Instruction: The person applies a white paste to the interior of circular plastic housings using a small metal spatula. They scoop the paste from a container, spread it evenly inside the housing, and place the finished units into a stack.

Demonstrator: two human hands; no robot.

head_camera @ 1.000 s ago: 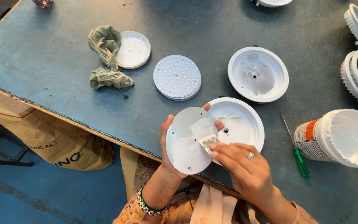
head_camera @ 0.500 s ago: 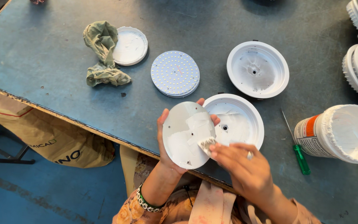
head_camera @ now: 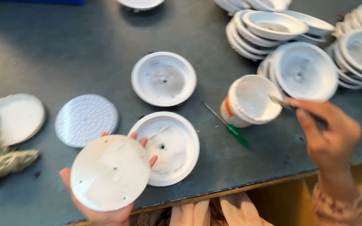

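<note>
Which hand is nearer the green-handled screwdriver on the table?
Right. The right hand is just right of the screwdriver, reaching to the white tub. The left hand sits further off, lower left, holding a white disc.

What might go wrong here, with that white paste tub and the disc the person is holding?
The white tub lies tipped on its side with its mouth open, so paste might ooze onto the table. The right hand dips a small tool into it near the screwdriver; a nudge might roll the tub. The left hand holds the smeared round disc by its edge only, so it may slip onto the white dish.
</note>
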